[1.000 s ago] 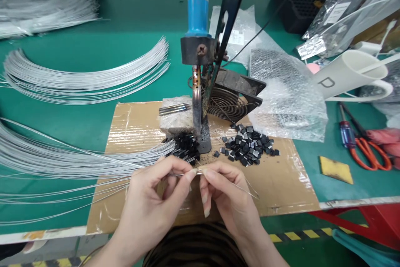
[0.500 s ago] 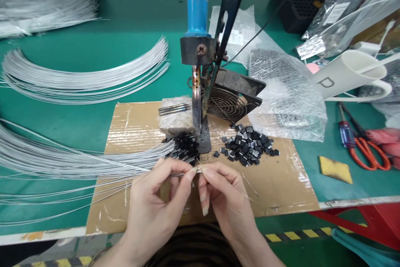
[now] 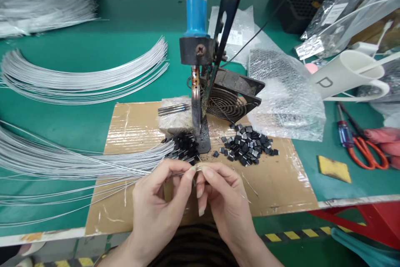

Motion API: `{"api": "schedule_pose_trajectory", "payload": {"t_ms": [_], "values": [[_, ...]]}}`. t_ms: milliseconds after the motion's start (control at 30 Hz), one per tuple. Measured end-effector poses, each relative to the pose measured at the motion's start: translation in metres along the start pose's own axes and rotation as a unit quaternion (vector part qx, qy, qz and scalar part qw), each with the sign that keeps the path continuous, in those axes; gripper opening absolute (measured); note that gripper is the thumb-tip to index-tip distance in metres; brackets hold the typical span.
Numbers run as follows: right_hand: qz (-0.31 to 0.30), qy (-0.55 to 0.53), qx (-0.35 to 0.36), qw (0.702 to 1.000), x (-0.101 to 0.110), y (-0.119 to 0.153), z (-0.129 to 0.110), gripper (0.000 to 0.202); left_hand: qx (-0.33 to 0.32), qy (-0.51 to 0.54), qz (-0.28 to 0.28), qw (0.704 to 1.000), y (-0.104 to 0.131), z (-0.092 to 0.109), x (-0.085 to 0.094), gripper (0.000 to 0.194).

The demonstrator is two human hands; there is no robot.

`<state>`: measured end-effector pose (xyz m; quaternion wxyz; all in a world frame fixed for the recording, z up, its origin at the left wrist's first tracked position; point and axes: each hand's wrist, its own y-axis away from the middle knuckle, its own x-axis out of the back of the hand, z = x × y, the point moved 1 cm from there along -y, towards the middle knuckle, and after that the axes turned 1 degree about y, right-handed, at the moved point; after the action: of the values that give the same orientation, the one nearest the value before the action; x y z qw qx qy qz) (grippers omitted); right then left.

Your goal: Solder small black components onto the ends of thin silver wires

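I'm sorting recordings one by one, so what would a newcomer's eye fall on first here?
Probably the blue iron, mounted tip-down at top centre. Next, below it, the left hand and right hand, fingertips almost meeting around a thin wire. The black chips heaped right of centre on the cardboard and the pale wires sweeping in from the left also stand out.

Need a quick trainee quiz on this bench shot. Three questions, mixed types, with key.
1. True or false: the yellow pad lies off the cardboard sheet.
2. The left hand and right hand pinch: A) orange-handled scissors; B) thin wire; C) white mug?
3. Fill in: in the picture, the loose pile of black square pieces lies to the ____ of the blue-handled iron.
Key: 1 true; 2 B; 3 right.
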<state>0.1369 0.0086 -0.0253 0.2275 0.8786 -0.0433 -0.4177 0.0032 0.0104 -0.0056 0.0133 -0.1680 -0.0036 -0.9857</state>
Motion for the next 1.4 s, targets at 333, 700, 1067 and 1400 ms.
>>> {"api": "schedule_pose_trajectory", "payload": {"t_ms": [333, 700, 1067, 1400], "values": [[-0.010, 0.108, 0.052, 0.993, 0.010, 0.001, -0.002, 0.011, -0.008, -0.018, 0.025, 0.999, -0.004, 0.001, 0.000, 0.002], [-0.013, 0.104, 0.056, 0.993, 0.009, 0.001, -0.002, 0.009, -0.035, -0.050, 0.015, 0.998, -0.003, 0.001, 0.001, 0.007], [-0.033, 0.075, -0.010, 0.997, 0.009, -0.004, -0.016, 0.013, -0.082, -0.087, -0.012, 0.993, -0.004, 0.002, 0.006, 0.006], [-0.020, 0.089, 0.000, 0.996, 0.011, 0.001, -0.012, 0.011, -0.054, -0.058, 0.002, 0.997, -0.003, 0.002, 0.002, 0.007]]}}
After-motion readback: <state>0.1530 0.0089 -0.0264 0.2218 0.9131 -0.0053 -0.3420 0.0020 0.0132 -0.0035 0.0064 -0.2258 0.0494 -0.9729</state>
